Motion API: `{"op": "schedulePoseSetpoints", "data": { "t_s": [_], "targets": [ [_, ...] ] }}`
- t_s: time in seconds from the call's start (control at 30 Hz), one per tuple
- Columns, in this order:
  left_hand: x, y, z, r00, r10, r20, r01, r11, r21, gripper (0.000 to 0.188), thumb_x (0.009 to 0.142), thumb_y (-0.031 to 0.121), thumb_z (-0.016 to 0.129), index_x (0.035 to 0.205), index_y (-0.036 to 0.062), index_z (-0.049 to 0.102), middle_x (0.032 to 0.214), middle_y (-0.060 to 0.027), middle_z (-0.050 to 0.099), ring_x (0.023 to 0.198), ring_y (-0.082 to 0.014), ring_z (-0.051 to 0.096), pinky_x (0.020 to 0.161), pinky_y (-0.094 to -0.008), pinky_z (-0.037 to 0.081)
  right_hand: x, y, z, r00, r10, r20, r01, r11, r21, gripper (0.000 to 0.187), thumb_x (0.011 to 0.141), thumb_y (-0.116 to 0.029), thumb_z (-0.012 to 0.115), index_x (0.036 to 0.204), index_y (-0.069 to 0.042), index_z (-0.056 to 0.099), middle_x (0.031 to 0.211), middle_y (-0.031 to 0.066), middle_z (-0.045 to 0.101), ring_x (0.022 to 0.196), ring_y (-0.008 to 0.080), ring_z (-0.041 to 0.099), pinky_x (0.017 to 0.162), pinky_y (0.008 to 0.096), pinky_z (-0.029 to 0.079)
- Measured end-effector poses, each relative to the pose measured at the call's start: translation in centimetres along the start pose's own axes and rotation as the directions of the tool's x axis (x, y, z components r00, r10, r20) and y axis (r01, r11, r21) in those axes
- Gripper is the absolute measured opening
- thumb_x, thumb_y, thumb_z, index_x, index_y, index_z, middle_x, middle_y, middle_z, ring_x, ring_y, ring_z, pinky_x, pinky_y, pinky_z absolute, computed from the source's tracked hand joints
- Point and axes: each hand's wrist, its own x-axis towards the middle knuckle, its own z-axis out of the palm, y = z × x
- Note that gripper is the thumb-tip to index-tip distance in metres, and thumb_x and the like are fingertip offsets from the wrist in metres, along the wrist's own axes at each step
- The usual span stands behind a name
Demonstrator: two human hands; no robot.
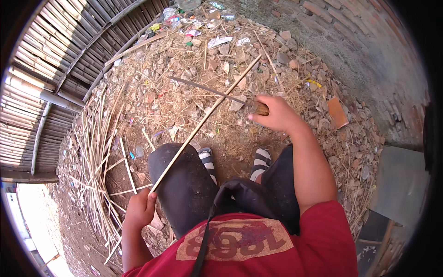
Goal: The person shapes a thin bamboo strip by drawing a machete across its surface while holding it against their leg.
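My left hand (pixel 140 206) is closed around the near end of a long, thin bamboo strip (pixel 199 125). The strip slants across my left knee and up to the right, its far end over the rubble. In my right hand (pixel 276 114) is the wooden handle of a long, narrow knife (pixel 207 88), its blade pointing left. The blade crosses the strip near its upper part; whether the two touch I cannot tell. Part of the handle is hidden by my fingers.
A heap of cut bamboo strips (pixel 97 171) lies on the ground to my left. Broken brick, straw and litter cover the ground ahead. A bamboo fence (pixel 64 60) stands at the left, a brick wall (pixel 350 51) at the right. A grey sheet (pixel 399 184) lies at the right.
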Motion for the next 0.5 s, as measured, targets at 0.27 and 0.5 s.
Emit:
{"op": "schedulePoseSetpoints", "data": {
  "t_s": [0.27,0.5],
  "targets": [
    [3.2,-1.2,0.5,0.989,0.126,0.074,-0.121,0.990,-0.071,0.049,0.107,0.042,0.049,0.084,-0.0006,0.055,0.073,-0.0278,0.058,0.072,-0.0525,0.058,0.063,-0.0553,0.044,-1.5,0.5,0.2,0.990,0.073,-0.121,-0.069,0.997,0.034,0.043,0.082,-0.033,0.081,0.106,-0.001,0.067,0.073,0.0169,0.064,0.066,0.0331,0.061,0.064,0.0436,0.046],
    [4.0,-0.4,0.5,0.987,0.116,0.115,-0.114,0.993,-0.028,0.050,0.107,0.044,0.047,0.088,-0.0011,0.057,0.075,-0.0282,0.062,0.076,-0.0527,0.061,0.069,-0.0571,0.047,-4.1,-0.2,-0.3,0.970,0.158,-0.187,-0.149,0.987,0.061,0.043,0.084,-0.027,0.079,0.114,0.001,0.066,0.077,0.0150,0.066,0.071,0.0260,0.064,0.071,0.0394,0.051]
  ]
}}
